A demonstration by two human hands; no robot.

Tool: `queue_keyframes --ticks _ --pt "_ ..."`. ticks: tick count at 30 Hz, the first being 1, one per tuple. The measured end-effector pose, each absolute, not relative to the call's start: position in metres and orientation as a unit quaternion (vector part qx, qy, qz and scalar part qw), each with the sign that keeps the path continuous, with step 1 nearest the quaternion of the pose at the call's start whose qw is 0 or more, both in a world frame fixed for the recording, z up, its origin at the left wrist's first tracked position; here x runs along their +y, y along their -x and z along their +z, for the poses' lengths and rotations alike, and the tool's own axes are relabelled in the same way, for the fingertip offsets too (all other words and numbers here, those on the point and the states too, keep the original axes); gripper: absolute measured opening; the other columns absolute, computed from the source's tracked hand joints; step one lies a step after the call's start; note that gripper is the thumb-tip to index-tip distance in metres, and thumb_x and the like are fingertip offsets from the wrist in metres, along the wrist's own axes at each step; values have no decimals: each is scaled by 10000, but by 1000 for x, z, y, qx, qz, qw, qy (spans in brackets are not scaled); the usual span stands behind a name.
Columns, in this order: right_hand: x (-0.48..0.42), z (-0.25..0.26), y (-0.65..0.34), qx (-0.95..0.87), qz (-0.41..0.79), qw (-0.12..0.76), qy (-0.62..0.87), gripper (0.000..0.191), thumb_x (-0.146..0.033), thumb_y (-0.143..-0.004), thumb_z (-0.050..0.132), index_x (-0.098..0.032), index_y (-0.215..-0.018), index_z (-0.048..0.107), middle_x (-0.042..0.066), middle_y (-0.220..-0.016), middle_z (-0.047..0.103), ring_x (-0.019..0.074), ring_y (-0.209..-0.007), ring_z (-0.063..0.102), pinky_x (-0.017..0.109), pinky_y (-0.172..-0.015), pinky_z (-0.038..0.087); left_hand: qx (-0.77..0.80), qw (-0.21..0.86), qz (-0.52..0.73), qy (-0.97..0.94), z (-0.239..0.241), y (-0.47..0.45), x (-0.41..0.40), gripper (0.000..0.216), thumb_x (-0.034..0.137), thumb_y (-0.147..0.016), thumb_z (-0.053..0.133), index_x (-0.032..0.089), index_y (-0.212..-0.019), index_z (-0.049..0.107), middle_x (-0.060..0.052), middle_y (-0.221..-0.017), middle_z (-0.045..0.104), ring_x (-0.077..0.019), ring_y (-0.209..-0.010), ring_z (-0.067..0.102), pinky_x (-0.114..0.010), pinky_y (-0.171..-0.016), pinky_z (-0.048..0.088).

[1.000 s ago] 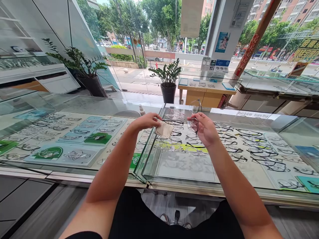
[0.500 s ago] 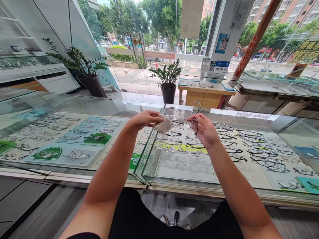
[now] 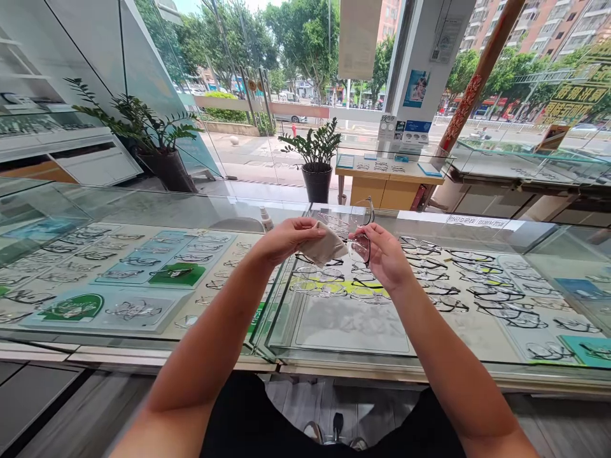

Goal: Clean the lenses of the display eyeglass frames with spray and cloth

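Between the fingers of my left hand (image 3: 289, 240) hangs a pale grey-beige cloth (image 3: 324, 247), its free corner pointing right. My right hand (image 3: 387, 257) pinches a pair of dark-rimmed eyeglasses (image 3: 366, 249) by the frame, turned so one lens sits above the other. The cloth's corner is close beside the lower lens; whether they touch I cannot tell. Both hands are above the glass top of a display case (image 3: 344, 348), in which rows of spectacles lie. Just behind my left hand stands a small white spray bottle (image 3: 266, 219).
More spectacles (image 3: 506, 299) fill the case on the right. A second glass case (image 3: 186, 318) on the left holds frames on blue and green trays. Beyond are a potted plant (image 3: 317, 172), a wooden display table (image 3: 389, 184) and a large window facing the street.
The cloth and the eyeglasses have come closer together; the cloth's corner is now beside the lower lens. More of the spray bottle shows. The view has shifted slightly.
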State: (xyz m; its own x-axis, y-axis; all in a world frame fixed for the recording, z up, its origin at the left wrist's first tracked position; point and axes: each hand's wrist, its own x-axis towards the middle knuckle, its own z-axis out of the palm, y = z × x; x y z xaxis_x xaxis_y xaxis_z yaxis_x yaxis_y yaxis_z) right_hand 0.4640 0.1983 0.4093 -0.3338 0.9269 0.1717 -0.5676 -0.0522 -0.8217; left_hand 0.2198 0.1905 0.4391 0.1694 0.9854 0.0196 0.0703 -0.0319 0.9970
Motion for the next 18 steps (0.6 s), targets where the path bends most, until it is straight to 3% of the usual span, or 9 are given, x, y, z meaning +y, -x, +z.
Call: queue_keyframes --ticks 6,15,18 --pt "199 409 -461 -437 656 572 228 350 -497 -722 985 -251 -850 771 13 -915 753 153 -829 639 267 -699 541 430 537 491 -533 426 -260 178 432 495 -723 900 199 -814 598 -1 -779 609 -125 -689 522 -273 -637 409" --pt "205 403 -459 -436 624 592 263 334 -491 -702 976 -243 -829 792 5 -878 740 138 -763 563 277 -665 457 379 559 532 -510 408 -281 176 451 497 -771 907 198 -925 606 -6 -911 651 -145 -831 608 -303 -816 516" --pt "207 401 -460 -436 613 601 270 327 -509 -712 955 -247 -828 797 -1 -842 725 140 -723 532 285 -632 430 369 554 528 -528 407 -283 176 458 518 -798 893 208 -918 578 1 -889 640 -146 -811 604 -304 -794 515"
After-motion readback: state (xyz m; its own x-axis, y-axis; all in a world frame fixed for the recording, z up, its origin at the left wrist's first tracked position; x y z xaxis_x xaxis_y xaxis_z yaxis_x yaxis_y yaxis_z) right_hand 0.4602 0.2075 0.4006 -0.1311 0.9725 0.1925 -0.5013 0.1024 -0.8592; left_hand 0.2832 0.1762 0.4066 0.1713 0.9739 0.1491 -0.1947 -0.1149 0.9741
